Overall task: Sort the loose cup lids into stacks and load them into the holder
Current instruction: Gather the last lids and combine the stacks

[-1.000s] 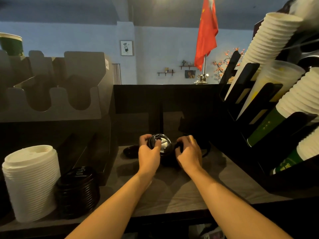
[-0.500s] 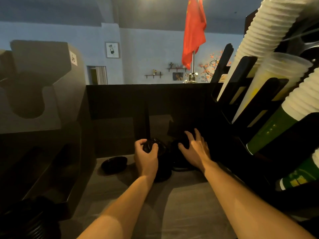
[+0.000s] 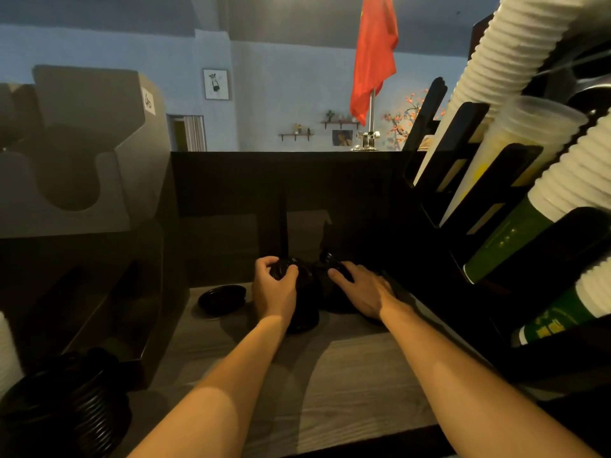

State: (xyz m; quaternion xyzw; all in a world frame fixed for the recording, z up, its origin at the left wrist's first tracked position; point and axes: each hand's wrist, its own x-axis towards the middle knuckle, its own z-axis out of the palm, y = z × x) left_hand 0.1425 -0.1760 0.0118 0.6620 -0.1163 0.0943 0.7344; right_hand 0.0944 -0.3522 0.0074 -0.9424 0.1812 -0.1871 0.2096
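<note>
A short stack of black lids [image 3: 302,312] stands on the wooden counter [image 3: 347,385] near the back wall. My left hand [image 3: 276,290] grips the top of that stack, thumb and fingers curled round the uppermost lid. Just to the right lie more loose black lids [image 3: 330,292], dark and hard to separate. My right hand [image 3: 362,290] rests on them with fingers stretched forward over a lid. A single black lid [image 3: 221,299] lies apart at the left. The grey lid holder [image 3: 82,166] stands at the left with U-shaped slots.
A finished stack of black lids [image 3: 69,401] sits at the near left beside a white lid stack [image 3: 8,355] at the frame edge. A black rack [image 3: 496,200] with slanted cup stacks fills the right side. A dark partition closes the back.
The view has shifted slightly left and back. My right hand has moved from spread above the loose lids down onto them. My left hand keeps its grip on the stack.
</note>
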